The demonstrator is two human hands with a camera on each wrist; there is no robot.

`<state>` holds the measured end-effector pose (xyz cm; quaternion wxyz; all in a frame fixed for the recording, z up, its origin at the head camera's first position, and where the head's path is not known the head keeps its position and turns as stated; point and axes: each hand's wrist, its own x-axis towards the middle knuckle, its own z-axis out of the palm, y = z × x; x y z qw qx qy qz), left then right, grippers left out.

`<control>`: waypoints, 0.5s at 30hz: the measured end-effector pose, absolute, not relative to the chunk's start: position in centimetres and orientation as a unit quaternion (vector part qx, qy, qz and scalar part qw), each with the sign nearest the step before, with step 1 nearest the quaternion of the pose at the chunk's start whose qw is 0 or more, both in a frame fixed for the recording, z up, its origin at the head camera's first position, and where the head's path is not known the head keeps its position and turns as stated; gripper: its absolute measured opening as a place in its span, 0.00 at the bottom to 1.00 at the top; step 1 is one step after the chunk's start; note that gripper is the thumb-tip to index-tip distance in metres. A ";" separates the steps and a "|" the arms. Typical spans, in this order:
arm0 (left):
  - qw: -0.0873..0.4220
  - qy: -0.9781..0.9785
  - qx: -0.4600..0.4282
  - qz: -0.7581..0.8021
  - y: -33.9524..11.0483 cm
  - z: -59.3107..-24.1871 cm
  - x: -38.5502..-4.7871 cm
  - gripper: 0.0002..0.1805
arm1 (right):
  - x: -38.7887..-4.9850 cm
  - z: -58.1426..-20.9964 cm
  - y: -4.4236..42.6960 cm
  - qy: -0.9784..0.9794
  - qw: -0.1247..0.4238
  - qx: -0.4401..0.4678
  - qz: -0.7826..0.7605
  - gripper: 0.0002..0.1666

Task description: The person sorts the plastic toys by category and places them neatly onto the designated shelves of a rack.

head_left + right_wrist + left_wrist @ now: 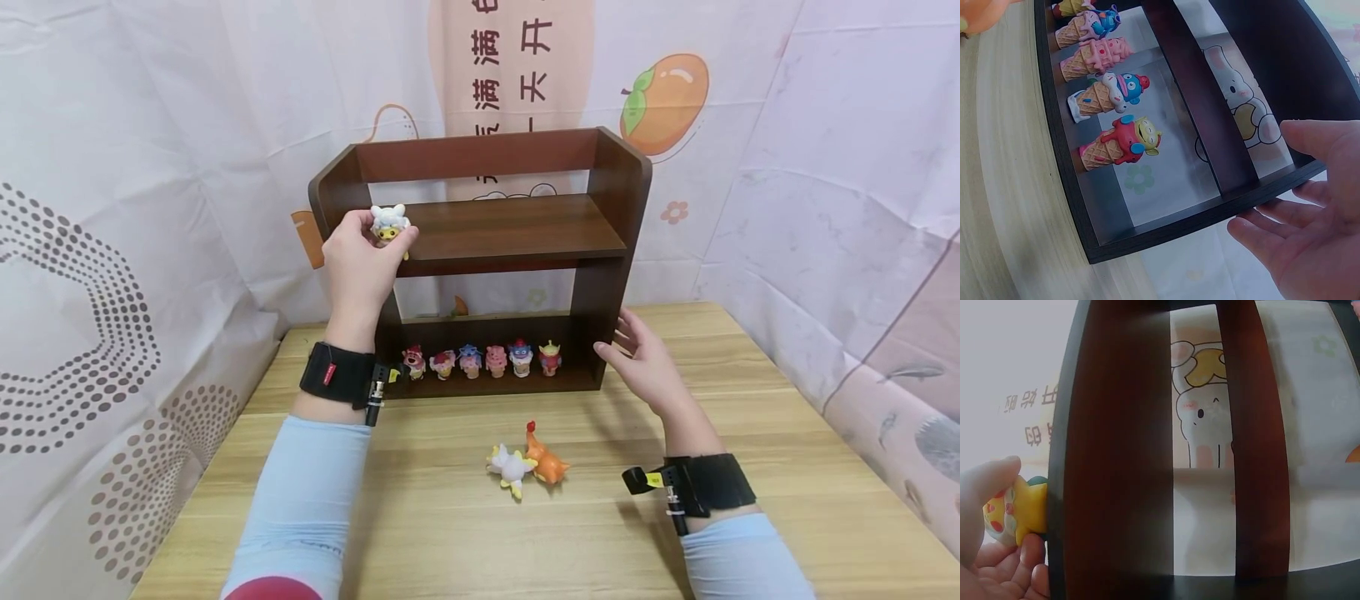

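Observation:
My left hand (358, 265) pinches a small yellow figurine (389, 223) with a white eared hat between thumb and fingers. It is at the front left of the upper board of a dark brown two-tier shelf (510, 227). In the left wrist view the yellow figurine (1030, 506) is right by the board's edge; whether it bears on the board I cannot tell. My right hand (647, 367) holds the shelf's right side panel, thumb at the inner front and fingers along the outside. Ice-cream-cone figurines, such as a red one with a green-yellow head (1127, 140), stand in a row on the lower board.
On the wooden table (435, 533) before the shelf lie a white-and-yellow figurine (512, 467) and an orange figurine (550, 467), touching each other. A printed curtain (247, 108) hangs behind the shelf and along the sides.

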<state>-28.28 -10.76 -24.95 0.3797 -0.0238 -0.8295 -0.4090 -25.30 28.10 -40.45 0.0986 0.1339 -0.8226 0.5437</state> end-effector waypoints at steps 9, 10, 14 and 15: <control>0.368 -0.841 -0.006 -0.396 -10.8 -24.8 -29.4 0.33 | -25.0 -40.1 28.1 -0.822 0.089 0.130 0.548 0.48; 0.367 -0.843 -0.004 -0.393 -10.8 -24.8 -29.5 0.33 | -25.0 -40.1 28.1 -0.823 0.090 0.130 0.546 0.48; 0.362 -0.850 0.007 -0.382 -10.7 -24.6 -29.8 0.33 | -25.2 -40.3 28.1 -0.827 0.093 0.129 0.540 0.47; 0.360 -0.853 0.010 -0.379 -10.7 -24.5 -29.9 0.33 | -25.3 -40.3 28.1 -0.828 0.093 0.128 0.538 0.47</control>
